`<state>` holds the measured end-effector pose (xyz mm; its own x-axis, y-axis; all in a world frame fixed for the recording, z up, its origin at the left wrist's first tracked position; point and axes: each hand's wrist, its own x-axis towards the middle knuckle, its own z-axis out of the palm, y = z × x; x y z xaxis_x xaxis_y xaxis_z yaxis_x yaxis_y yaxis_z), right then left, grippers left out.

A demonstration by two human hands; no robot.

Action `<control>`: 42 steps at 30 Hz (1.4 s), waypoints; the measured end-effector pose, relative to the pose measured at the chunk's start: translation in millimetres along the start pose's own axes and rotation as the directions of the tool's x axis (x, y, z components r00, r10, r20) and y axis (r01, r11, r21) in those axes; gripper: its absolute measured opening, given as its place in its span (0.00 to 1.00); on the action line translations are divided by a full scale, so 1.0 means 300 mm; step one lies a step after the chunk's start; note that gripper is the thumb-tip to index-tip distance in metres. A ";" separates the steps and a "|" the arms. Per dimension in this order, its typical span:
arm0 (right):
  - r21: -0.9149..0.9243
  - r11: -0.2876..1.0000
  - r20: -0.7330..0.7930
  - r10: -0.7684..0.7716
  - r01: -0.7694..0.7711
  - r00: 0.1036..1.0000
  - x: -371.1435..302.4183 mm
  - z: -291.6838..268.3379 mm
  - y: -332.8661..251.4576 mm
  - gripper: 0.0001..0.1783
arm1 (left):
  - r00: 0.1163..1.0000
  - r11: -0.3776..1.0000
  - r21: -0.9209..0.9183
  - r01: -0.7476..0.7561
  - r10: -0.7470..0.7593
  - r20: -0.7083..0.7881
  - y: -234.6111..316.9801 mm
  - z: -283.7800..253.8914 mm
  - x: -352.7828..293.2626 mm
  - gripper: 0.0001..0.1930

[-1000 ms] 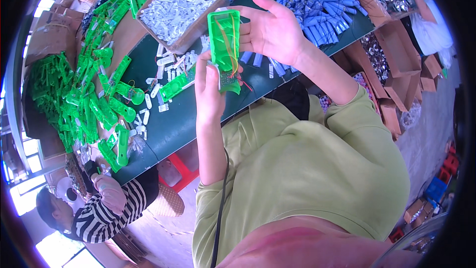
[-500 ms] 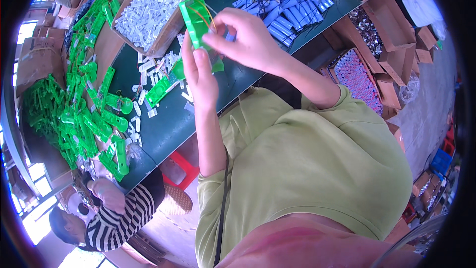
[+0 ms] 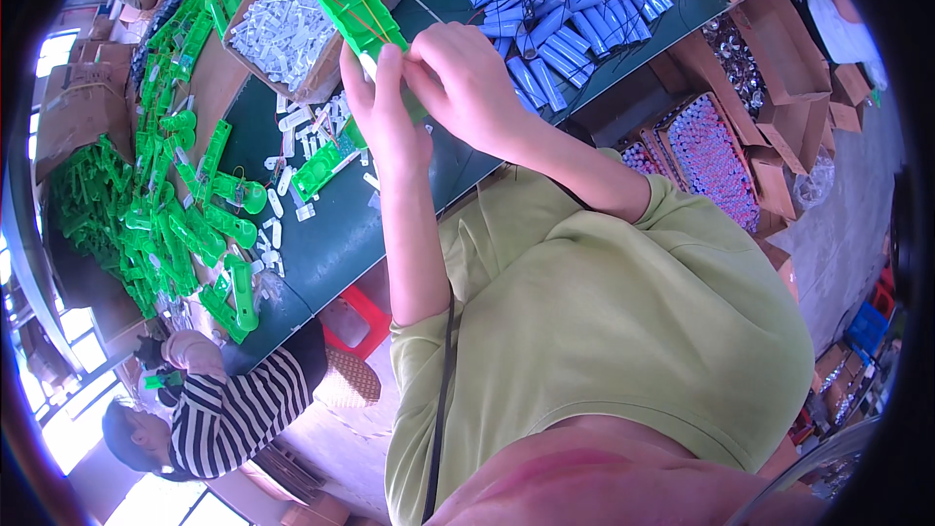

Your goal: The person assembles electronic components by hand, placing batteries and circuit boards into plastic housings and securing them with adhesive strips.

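My left hand (image 3: 390,127) grips a green plastic casing (image 3: 353,12) near its lower end, holding it tilted above the table. It is a long, open shell, with thin orange and yellowish wires running inside. My right hand (image 3: 466,83) is closed in a pinch against the casing's near end; its fingertips hide what they pinch. Below my left hand, another green casing (image 3: 317,171) lies among small white plastic pieces (image 3: 310,127) on the dark green table (image 3: 336,239).
A cardboard box of white pieces (image 3: 290,15) stands behind the casing. Blue wired cylinders (image 3: 575,24) are heaped at the far right, green casings (image 3: 175,205) at the left. Right of the table are cartons, one with pink-and-purple cylinders (image 3: 711,161). A person in stripes (image 3: 248,419) sits lower left.
The casing has moved left and tilted over toward the white-piece box. My right hand has shifted from the wires at its upper part to its near end. The seated person's arms have moved.
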<state>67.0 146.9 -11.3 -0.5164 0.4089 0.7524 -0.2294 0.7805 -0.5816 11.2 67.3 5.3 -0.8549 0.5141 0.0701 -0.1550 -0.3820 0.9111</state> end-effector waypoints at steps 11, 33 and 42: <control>0.242 0.931 0.441 0.147 -0.275 0.885 0.274 -0.354 0.103 0.08 | 0.989 0.992 0.126 0.017 -0.035 0.141 -0.017 -0.023 0.059 0.22; 0.123 0.655 0.388 0.660 -0.746 0.644 0.648 -0.190 1.064 0.10 | 0.976 0.992 0.074 0.100 -0.112 0.185 -0.065 -0.094 0.096 0.21; 0.466 0.734 0.579 0.168 -0.493 0.798 0.369 -0.158 0.196 0.15 | 0.978 0.995 0.098 -0.009 -0.012 0.208 -0.018 0.020 0.047 0.21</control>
<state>35.4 260.5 52.6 -0.9284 0.1833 0.3233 -0.2984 0.1509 -0.9424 2.9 81.3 3.9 -0.7313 0.6670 0.1426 -0.0977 -0.3092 0.9460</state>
